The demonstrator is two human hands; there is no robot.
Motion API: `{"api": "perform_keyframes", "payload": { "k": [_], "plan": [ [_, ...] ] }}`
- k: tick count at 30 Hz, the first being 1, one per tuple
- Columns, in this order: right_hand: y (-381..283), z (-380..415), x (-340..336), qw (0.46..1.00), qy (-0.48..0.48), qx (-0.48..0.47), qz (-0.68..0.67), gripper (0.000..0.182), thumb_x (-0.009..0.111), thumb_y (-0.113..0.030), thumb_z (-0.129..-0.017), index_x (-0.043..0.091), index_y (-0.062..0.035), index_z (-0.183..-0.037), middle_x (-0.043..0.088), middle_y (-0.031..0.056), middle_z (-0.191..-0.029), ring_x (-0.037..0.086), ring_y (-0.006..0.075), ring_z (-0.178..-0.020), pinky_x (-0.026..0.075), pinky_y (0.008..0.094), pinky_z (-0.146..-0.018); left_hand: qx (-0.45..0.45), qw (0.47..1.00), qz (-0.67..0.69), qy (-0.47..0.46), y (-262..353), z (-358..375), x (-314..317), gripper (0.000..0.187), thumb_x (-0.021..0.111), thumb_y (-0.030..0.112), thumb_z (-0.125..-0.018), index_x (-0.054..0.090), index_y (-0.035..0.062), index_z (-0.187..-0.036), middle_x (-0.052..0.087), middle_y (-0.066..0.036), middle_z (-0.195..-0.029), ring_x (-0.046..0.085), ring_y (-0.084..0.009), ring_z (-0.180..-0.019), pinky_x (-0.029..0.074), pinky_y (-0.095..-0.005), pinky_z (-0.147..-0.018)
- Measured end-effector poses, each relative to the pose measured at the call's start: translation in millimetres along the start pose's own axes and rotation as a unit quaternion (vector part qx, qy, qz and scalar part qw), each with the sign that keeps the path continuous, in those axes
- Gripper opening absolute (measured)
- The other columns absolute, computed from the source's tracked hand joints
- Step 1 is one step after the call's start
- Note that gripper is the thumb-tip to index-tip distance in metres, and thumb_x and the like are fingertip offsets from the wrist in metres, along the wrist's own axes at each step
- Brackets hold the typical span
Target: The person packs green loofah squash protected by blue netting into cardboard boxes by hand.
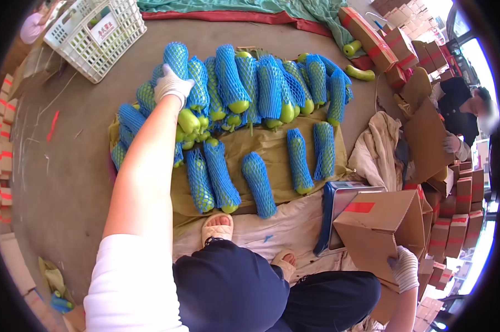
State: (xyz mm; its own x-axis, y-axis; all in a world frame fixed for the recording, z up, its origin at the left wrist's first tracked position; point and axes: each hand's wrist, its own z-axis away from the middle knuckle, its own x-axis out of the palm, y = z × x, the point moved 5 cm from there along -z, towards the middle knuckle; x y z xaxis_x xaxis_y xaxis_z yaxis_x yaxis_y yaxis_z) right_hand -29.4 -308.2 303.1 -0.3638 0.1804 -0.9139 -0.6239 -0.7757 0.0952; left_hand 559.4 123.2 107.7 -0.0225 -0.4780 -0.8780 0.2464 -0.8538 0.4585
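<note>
My left hand (pixel 173 87), in a white glove, reaches to the far left of a pile and grips the near end of a long green gourd (pixel 176 54) in a blue foam net. Other netted gourds (pixel 269 88) lie packed side by side to its right. Just below the hand are bare green gourds (pixel 189 122). Several netted gourds, one of them a single gourd (pixel 259 185), lie apart on the cloth nearer to me. My gloved right hand (pixel 405 269) is closed on the edge of an open cardboard box (pixel 372 213) standing at my right.
A scale (pixel 330 213) sits partly under the box. At the upper left stands a white plastic crate (pixel 103 41). Stacked cartons (pixel 455 232) line the right side, where another person (pixel 460 105) handles cardboard. A tan cloth (pixel 330 141) lies under the gourds.
</note>
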Motion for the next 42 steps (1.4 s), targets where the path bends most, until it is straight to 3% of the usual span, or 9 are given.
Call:
{"api": "perform_keyframes", "payload": {
  "k": [5, 8, 14, 16, 22, 29, 31, 34, 42],
  "plan": [
    [-126.9, 16.3, -73.6, 0.952, 0.245, -0.145, -0.114, 0.055, 0.076, -0.01, -0.067, 0.058, -0.002, -0.118, 0.062, 0.0177, -0.112, 0.06, 0.0362, -0.105, 0.046, 0.0395, -0.095, 0.005, 0.858, 0.485, -0.169, -53.4, -9.7, -9.8, 0.073, 0.073, 0.025, -0.08, 0.038, 0.0058, -0.141, 0.061, -0.013, -0.119, 0.06, -0.0246, -0.104, 0.046, -0.0354, -0.094],
    [-217.9, -10.6, -51.2, 0.904, -0.001, -0.245, -0.35, 0.063, 0.074, -0.014, -0.072, 0.051, -0.0002, -0.129, 0.057, 0.0196, -0.123, 0.056, 0.0342, -0.115, 0.042, 0.0408, -0.099, 0.115, 0.76, 0.595, -0.234, -55.0, 67.8, -40.8, 0.073, 0.073, 0.026, -0.081, 0.038, 0.0051, -0.141, 0.055, -0.009, -0.126, 0.054, -0.0198, -0.112, 0.043, -0.0337, -0.098],
    [-380.9, -105.6, 17.7, 0.558, -0.137, -0.221, -0.788, 0.095, 0.076, -0.047, -0.075, 0.03, 0.0008, -0.143, 0.054, 0.0203, -0.126, 0.056, 0.0338, -0.112, 0.042, 0.0442, -0.1, 0.249, 0.703, 0.496, -0.445, -15.5, 188.4, -67.2, 0.077, 0.063, 0.05, -0.087, 0.041, -0.0007, -0.14, 0.052, -0.01, -0.133, 0.05, -0.0205, -0.12, 0.041, -0.0336, -0.1],
    [-382.0, -117.4, 31.0, 0.429, -0.2, -0.112, -0.874, 0.089, 0.075, -0.05, -0.074, 0.037, -0.0006, -0.137, 0.056, 0.0184, -0.121, 0.058, 0.034, -0.107, 0.047, 0.0455, -0.095, 0.209, 0.767, 0.512, -0.324, -25.3, 151.7, -59.7, 0.06, 0.062, 0.041, -0.091, 0.048, 0.0011, -0.134, 0.055, -0.01, -0.128, 0.051, -0.0193, -0.118, 0.042, -0.0305, -0.098],
    [-232.8, -72.4, -72.2, 0.584, -0.04, -0.19, -0.788, 0.093, 0.083, -0.042, -0.064, 0.038, -0.0001, -0.134, 0.054, 0.0157, -0.113, 0.06, 0.0272, -0.096, 0.056, 0.0361, -0.08, -0.007, 0.958, 0.26, -0.122, -95.9, -6.7, 33.9, 0.085, 0.071, 0.034, -0.083, 0.026, -0.0063, -0.143, 0.047, -0.026, -0.138, 0.047, -0.0323, -0.128, 0.037, -0.0369, -0.106],
    [-24.4, -22.0, -130.3, 0.899, 0.118, 0.021, -0.42, 0.077, 0.079, -0.023, -0.062, 0.046, -0.0063, -0.13, 0.062, 0.0098, -0.11, 0.065, 0.0218, -0.094, 0.053, 0.0319, -0.085, -0.148, 0.976, -0.096, -0.126, -38.0, -25.7, 27.0, 0.106, 0.069, 0.049, -0.078, 0.011, -0.008, -0.146, 0.037, -0.029, -0.144, 0.041, -0.0386, -0.132, 0.033, -0.0418, -0.11],
    [-3.6, -16.6, -133.0, 0.972, 0.082, 0.108, -0.191, 0.072, 0.077, -0.015, -0.059, 0.05, -0.0053, -0.125, 0.065, 0.0084, -0.105, 0.065, 0.021, -0.093, 0.053, 0.033, -0.084, -0.121, 0.975, -0.144, -0.115, -48.2, -46.4, 37.6, 0.092, 0.067, 0.05, -0.078, 0.03, -0.0083, -0.139, 0.044, -0.027, -0.139, 0.047, -0.0349, -0.129, 0.036, -0.0412, -0.108],
    [14.7, -27.9, -112.9, 0.995, 0.023, 0.088, 0.032, 0.057, 0.077, -0.011, -0.052, 0.06, -0.0058, -0.107, 0.066, 0.0196, -0.088, 0.064, 0.0353, -0.087, 0.05, 0.0388, -0.077, -0.024, 0.985, -0.078, -0.152, -62.2, -62.7, 53.0, 0.069, 0.068, 0.047, -0.08, 0.059, -0.0081, -0.121, 0.061, -0.021, -0.122, 0.061, -0.0275, -0.112, 0.044, -0.0382, -0.097],
    [57.2, -104.1, 9.6, 0.974, -0.228, -0.015, 0.016, 0.079, 0.088, -0.032, -0.047, 0.059, -0.0041, -0.115, 0.067, 0.0201, -0.098, 0.063, 0.0375, -0.094, 0.05, 0.0404, -0.084, -0.18, 0.932, 0.283, -0.135, -115.4, -85.5, 95.0, 0.058, 0.075, 0.036, -0.08, 0.06, -0.0045, -0.118, 0.066, -0.013, -0.112, 0.064, -0.0276, -0.096, 0.048, -0.0414, -0.09]
  ]
}}
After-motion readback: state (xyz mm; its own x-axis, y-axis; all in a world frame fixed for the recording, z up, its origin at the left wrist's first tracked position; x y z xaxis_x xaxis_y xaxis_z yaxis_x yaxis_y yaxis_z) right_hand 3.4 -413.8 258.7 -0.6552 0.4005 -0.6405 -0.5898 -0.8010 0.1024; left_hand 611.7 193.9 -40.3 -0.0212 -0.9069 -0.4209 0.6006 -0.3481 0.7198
